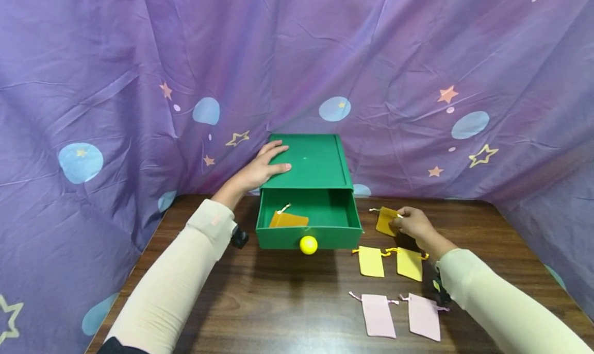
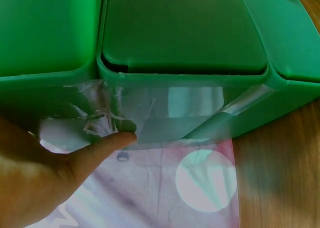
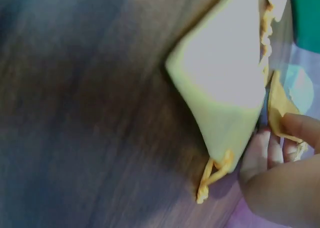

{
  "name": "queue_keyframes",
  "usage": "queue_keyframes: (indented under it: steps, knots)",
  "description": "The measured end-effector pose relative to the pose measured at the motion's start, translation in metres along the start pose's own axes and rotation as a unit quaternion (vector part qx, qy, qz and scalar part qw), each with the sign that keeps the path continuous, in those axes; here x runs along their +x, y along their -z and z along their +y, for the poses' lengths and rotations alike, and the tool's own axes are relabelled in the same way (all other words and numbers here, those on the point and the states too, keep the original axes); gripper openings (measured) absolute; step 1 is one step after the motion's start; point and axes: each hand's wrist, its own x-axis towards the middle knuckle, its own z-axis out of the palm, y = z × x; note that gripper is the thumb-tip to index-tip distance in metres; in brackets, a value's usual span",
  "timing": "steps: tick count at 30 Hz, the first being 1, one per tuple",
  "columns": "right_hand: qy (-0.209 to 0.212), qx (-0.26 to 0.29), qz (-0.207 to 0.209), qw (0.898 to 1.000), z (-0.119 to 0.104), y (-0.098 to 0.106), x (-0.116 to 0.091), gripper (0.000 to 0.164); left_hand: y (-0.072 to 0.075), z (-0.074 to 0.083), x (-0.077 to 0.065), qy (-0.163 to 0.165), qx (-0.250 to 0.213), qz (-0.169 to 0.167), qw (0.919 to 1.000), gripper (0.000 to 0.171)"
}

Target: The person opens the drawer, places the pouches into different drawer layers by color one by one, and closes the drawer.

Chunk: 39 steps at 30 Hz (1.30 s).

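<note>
The right hand (image 1: 415, 229) holds a mustard drawstring pouch (image 1: 386, 221) in a narrow pinch between thumb and fingers, and most of this pouch extends to the left of the fingertips. Two yellow pouches (image 1: 371, 262) lie on the surface (image 1: 278, 313) just on the near side of these fingers; two pink pouches (image 1: 379, 315) lie farther toward the person. The left hand (image 1: 260, 171) rests with fingers apart on the left top edge of a green drawer box (image 1: 315, 163). On the near side of those fingers, the pulled-out drawer (image 1: 283, 238) contains an orange pouch (image 1: 290, 220).
</note>
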Motion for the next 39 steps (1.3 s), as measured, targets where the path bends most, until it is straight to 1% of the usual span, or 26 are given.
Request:
queue_keyframes:
  steps: [4,6,8,10,13,17,24,31,39]
  knots:
    - [-0.024,0.077,-0.024,0.996,-0.001,0.006,0.0,0.003,0.0,-0.002,0.001,0.001,0.001,0.0,1.0,0.064]
    - [-0.033,0.102,-0.037,0.994,0.0,0.008,0.0,0.009,0.0,-0.003,0.002,0.001,0.001,0.0,1.0,0.064]
    - [-0.04,0.119,-0.047,0.991,0.002,0.01,0.001,0.02,0.0,-0.003,0.002,-0.001,0.002,-0.001,1.0,0.064]
    - [-0.046,0.122,-0.05,0.99,0.003,0.011,0.002,0.032,0.0,-0.003,0.002,-0.001,0.003,-0.001,1.0,0.064]
    - [-0.046,0.128,-0.056,0.989,0.006,0.012,0.003,0.044,0.001,-0.001,0.002,-0.002,0.003,-0.002,1.0,0.065]
    - [-0.036,0.135,-0.06,0.988,0.011,0.013,0.005,0.05,0.001,0.0,0.002,-0.004,0.004,-0.003,1.0,0.065]
    - [-0.032,0.149,-0.064,0.986,0.02,0.014,0.006,0.044,0.002,0.0,0.001,0.003,0.004,-0.007,1.0,0.065]
    - [-0.033,0.133,-0.066,0.988,0.016,0.016,0.004,0.043,0.001,-0.001,0.001,0.0,0.006,-0.004,1.0,0.065]
    - [-0.033,0.129,-0.07,0.989,0.015,0.017,0.003,0.043,0.001,-0.003,0.002,-0.001,0.007,-0.003,1.0,0.065]
